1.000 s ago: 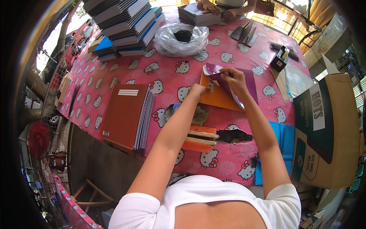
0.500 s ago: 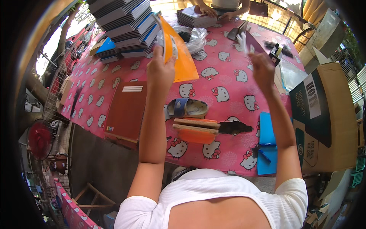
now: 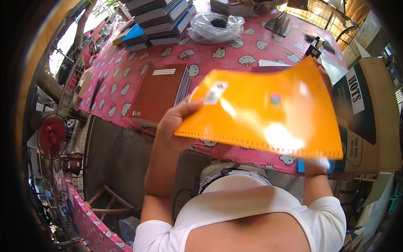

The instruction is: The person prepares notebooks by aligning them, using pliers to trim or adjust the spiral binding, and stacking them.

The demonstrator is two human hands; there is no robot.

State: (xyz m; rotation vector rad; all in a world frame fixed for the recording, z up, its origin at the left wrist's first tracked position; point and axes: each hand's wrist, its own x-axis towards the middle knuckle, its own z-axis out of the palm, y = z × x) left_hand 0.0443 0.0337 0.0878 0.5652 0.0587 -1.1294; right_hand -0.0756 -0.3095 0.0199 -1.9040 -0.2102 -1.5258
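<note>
A glossy orange plastic cover point(image 3: 247, 113) with small holes along its near edge is held up over the table. My left hand point(image 3: 178, 119) grips its left side, thumb on top and fingers underneath. Most of my right hand point(image 3: 325, 80) is behind the cover's right side, blurred, so its fingers do not show clearly. Something white point(image 3: 321, 162) shows below the cover by my right forearm. Left of the cover lies a brown notebook point(image 3: 157, 92) with a row of holes or coils along its right edge.
Tall notebook stacks point(image 3: 161, 21) stand at the far left, beside a clear plastic bag point(image 3: 210, 31). Another person's hands point(image 3: 265, 6) are at the far edge. A large cardboard box point(image 3: 384, 117) stands at right. A blue sheet point(image 3: 302, 166) shows partly under the cover.
The orange cover has come nearer and turned flat, now hiding the slipper and orange block. My left hand has drawn back with it. My right hand has moved behind the cover.
</note>
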